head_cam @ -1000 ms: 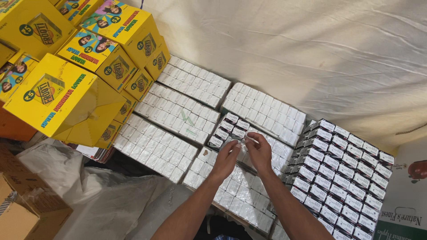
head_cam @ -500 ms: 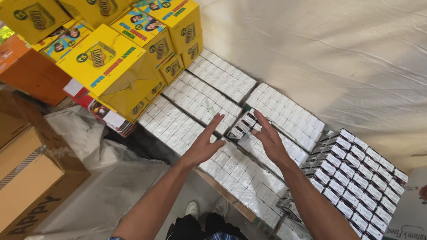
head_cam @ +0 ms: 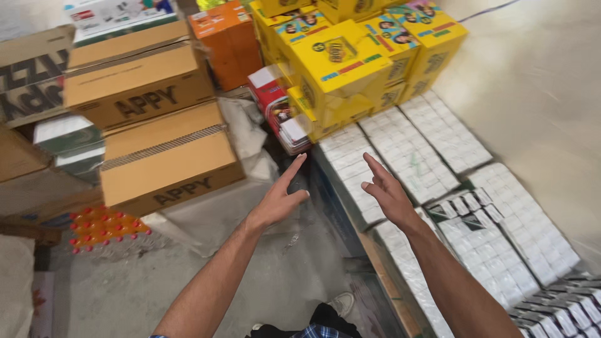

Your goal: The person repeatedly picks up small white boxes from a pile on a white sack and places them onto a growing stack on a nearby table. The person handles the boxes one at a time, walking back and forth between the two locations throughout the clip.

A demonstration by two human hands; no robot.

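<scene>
Left hand (head_cam: 278, 200) open and empty, fingers spread, pointing finger stuck out, up in the air over the grey floor (head_cam: 275, 275) just past the left edge of the wooden pallet (head_cam: 385, 275). Right hand (head_cam: 388, 191) open and empty too, fingers loose, up over the white packs (head_cam: 407, 147), touching none of them as far as can be seen. Well apart from each other now. A second ago, close together and pinching at the wrap of the open pack (head_cam: 466, 209); since then let go, lifted, and swung off to the left. So no grip on anything right now, and no hand on the open pack. Still lying on the pallet to the right of the right hand, top wrap torn, little black-and-white boxes showing in neat rows. All around it, more white packs, flat and tight in clear wrap, side by side. Past them, at the far end of the pallet, a pile of yellow boxes (head_cam: 341, 62). To the left, on the floor, big brown boxes (head_cam: 166, 163) stacked up, with a pack of red-capped bottles (head_cam: 103, 228) below.
</scene>
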